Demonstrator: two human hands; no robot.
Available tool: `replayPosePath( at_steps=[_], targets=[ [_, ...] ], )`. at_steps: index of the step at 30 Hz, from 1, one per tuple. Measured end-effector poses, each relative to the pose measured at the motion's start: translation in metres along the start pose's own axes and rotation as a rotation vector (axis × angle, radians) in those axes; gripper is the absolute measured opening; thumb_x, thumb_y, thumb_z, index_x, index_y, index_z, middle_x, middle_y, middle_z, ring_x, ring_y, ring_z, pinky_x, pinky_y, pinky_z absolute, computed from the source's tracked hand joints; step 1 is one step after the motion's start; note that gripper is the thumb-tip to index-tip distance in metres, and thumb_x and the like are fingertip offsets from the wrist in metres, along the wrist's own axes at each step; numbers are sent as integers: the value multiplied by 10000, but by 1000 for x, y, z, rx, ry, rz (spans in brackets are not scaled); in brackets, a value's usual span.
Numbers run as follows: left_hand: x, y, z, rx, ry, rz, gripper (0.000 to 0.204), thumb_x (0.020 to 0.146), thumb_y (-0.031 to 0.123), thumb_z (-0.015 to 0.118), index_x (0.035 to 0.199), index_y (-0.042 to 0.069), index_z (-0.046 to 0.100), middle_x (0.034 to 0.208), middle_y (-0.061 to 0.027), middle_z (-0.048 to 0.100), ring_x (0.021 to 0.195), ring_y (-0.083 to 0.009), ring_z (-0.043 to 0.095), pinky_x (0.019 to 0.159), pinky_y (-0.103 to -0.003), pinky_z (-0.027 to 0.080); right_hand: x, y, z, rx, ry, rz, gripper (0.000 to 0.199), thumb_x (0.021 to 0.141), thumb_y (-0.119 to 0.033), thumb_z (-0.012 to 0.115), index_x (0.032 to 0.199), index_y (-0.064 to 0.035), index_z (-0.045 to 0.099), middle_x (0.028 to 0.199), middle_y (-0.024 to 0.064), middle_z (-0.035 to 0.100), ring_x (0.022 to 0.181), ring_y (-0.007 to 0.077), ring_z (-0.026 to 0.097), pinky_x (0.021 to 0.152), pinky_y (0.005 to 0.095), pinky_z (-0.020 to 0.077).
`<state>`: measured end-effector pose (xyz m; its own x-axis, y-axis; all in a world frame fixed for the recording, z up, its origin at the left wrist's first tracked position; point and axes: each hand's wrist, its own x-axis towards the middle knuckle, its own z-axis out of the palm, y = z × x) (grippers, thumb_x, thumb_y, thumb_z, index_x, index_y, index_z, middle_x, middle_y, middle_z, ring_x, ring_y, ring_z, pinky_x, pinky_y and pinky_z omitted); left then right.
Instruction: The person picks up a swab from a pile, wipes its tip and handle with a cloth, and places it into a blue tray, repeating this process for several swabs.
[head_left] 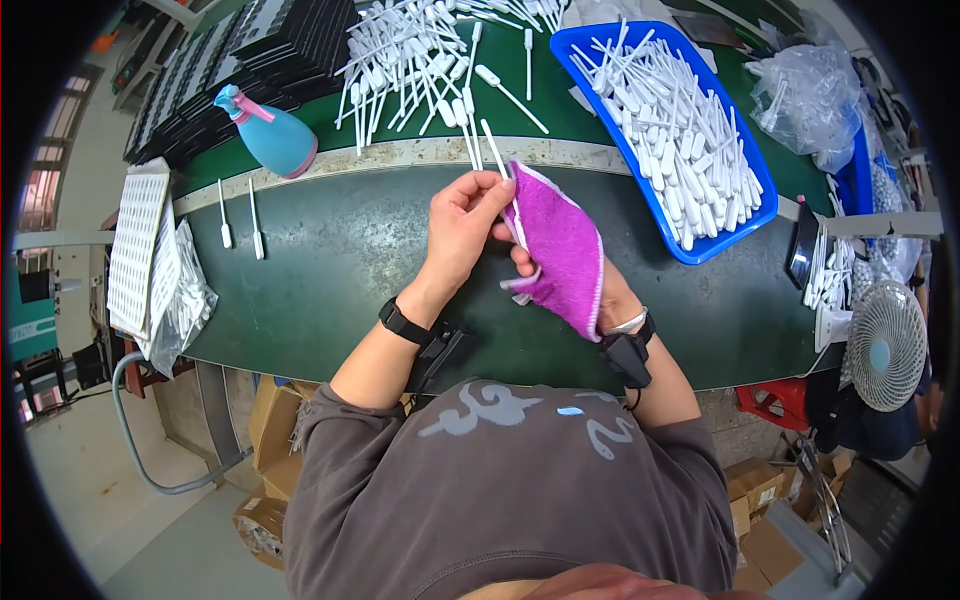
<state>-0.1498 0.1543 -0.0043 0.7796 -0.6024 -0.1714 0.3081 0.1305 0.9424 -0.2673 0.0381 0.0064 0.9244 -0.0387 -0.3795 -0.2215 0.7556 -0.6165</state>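
My left hand [460, 228] pinches a thin white plastic stick [493, 147] between thumb and fingers. The stick's upper part shows above the fingertips; its lower part is hidden by the hands and the cloth. A purple cloth [562, 245] with a pale stitched edge drapes over my right hand [522, 262], whose curled fingertips show at its left border and grip it. The two hands meet over the middle of the green table [390, 235]. Just beyond them, two similar sticks with wider handle ends [468, 110] lie across the pale ledge.
Beyond the ledge lies a loose heap of white sticks [410, 58]. A blue tray [690, 257] full of them stands at right. A spray bottle [275, 138], stacked black trays [285, 55] and two single sticks [257, 222] are at left. A small fan [885, 345] sits far right.
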Motion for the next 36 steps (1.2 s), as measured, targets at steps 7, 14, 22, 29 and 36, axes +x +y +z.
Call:
replayPosePath(
  at_steps=[7, 14, 22, 29, 36],
  targets=[
    [-1, 4, 0, 9, 30, 69, 157, 901, 167, 614, 933, 14, 627, 741, 53, 577, 596, 3, 458, 506, -161, 341, 6, 28, -28, 187, -250, 33, 272, 922, -268, 537, 1064, -36, 524, 800, 70, 561, 569, 104, 518, 494, 217, 423],
    [-10, -2, 12, 74, 7, 101, 172, 915, 182, 596, 961, 20, 632, 743, 56, 574, 576, 11, 442, 481, -151, 313, 5, 31, -30, -327, 19, -59, 206, 873, -132, 608, 1039, -40, 528, 767, 43, 537, 575, 92, 512, 490, 230, 418],
    [-13, -17, 14, 102, -7, 142, 156, 893, 131, 625, 944, -17, 619, 736, 40, 590, 618, 6, 492, 545, -154, 387, 13, 44, -49, -880, 132, -523, 454, 816, -116, 677, 1229, -27, 510, 1152, 92, 571, 1056, 203, 555, 896, 325, 454],
    [-12, -15, 14, 62, 9, 139, 137, 896, 120, 616, 930, -13, 612, 729, 41, 588, 613, 7, 488, 543, -153, 383, 10, 47, -53, -727, 134, -249, 483, 835, -118, 654, 1276, -28, 478, 1246, 112, 531, 1157, 222, 509, 987, 344, 399],
    [-11, -17, 13, 73, -12, 110, 132, 905, 128, 601, 940, 1, 610, 765, 32, 594, 624, -6, 501, 536, -155, 385, 13, 34, -39, -930, 116, -592, 442, 867, -117, 616, 1274, -20, 473, 1256, 111, 522, 1170, 218, 499, 991, 343, 396]
  ],
)
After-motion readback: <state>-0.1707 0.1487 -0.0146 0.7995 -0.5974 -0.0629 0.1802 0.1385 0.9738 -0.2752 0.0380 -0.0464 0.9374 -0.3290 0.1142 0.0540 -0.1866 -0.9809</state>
